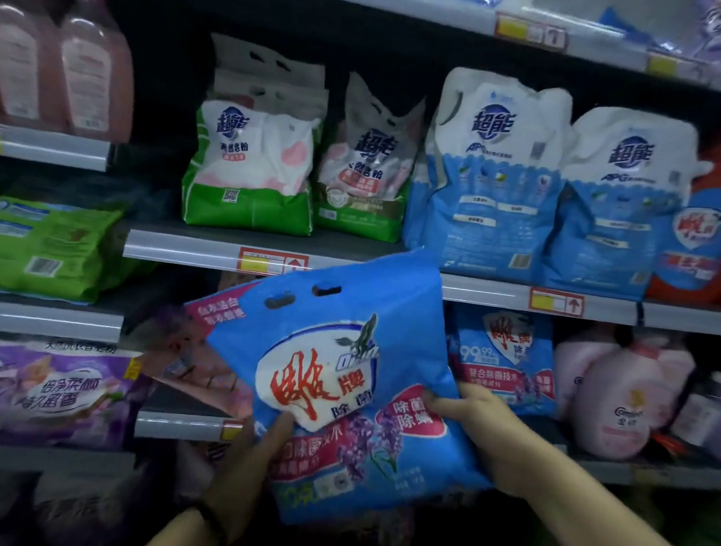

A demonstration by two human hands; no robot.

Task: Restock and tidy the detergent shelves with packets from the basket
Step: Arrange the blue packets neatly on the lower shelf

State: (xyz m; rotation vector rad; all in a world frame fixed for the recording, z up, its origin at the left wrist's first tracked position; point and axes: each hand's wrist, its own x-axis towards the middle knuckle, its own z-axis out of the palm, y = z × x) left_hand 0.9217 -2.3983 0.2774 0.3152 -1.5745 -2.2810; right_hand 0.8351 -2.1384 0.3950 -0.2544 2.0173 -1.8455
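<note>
A blue detergent packet (339,385) with red lettering and lavender print is held up, tilted, in front of the shelves. My left hand (250,464) grips its lower left side, thumb on the front. My right hand (472,424) grips its right edge, thumb on the front. Behind the packet, on the lower shelf, stands a matching blue packet (504,361), and a pink packet (204,368) lies to the left. The basket is out of view.
The middle shelf (185,249) carries two green-and-white bags (250,161), two blue-and-white pouches (491,175) and a red bottle (706,235). Pink bottles (620,394) stand at lower right. Green packets (44,242) and purple packets (39,391) fill the left shelves.
</note>
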